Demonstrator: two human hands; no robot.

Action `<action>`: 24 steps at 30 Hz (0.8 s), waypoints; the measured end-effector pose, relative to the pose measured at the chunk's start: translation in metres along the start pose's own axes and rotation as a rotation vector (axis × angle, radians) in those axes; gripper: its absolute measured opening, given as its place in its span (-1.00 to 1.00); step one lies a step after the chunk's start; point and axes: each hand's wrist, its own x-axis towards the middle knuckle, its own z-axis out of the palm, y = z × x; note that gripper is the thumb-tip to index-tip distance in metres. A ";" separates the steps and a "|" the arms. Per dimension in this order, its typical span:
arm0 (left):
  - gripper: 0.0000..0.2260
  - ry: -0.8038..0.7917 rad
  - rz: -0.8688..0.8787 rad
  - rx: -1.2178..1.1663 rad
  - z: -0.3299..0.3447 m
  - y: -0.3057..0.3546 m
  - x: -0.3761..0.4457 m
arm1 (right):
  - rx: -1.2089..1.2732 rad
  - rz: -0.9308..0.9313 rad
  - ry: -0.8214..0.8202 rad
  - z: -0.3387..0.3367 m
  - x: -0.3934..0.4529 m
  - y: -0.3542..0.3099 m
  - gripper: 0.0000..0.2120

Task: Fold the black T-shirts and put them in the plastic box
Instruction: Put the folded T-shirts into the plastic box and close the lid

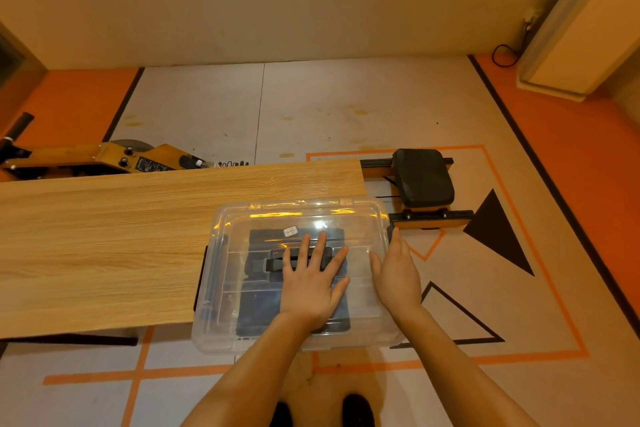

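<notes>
Your flat, spread left hand (313,282) presses the clear plastic box's lid (298,274); your open right hand (398,274) touches its 3 o'clock edge. The box overhangs the wooden table (104,236); pushing hard could tip it.

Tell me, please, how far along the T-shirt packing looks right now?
Nearly done. Dark folded cloth lies inside the plastic box, and the lid is on. The left hand presses flat on it; the right hand rests at its edge. No loose shirts lie on the table.
</notes>
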 end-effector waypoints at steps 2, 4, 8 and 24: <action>-0.45 -0.016 0.014 -0.026 -0.007 -0.001 -0.001 | -0.017 -0.006 -0.016 0.000 0.000 0.000 -0.28; -0.46 -0.001 0.030 -0.089 -0.016 -0.010 -0.005 | -0.119 -0.047 0.019 0.000 -0.001 -0.001 -0.27; -0.52 0.242 -0.088 -0.169 -0.029 -0.061 -0.023 | -0.311 -0.307 0.131 0.019 -0.017 -0.036 -0.38; -0.36 0.098 -0.435 -0.773 -0.001 -0.186 -0.072 | -0.524 -0.551 -0.152 0.132 -0.062 -0.128 -0.34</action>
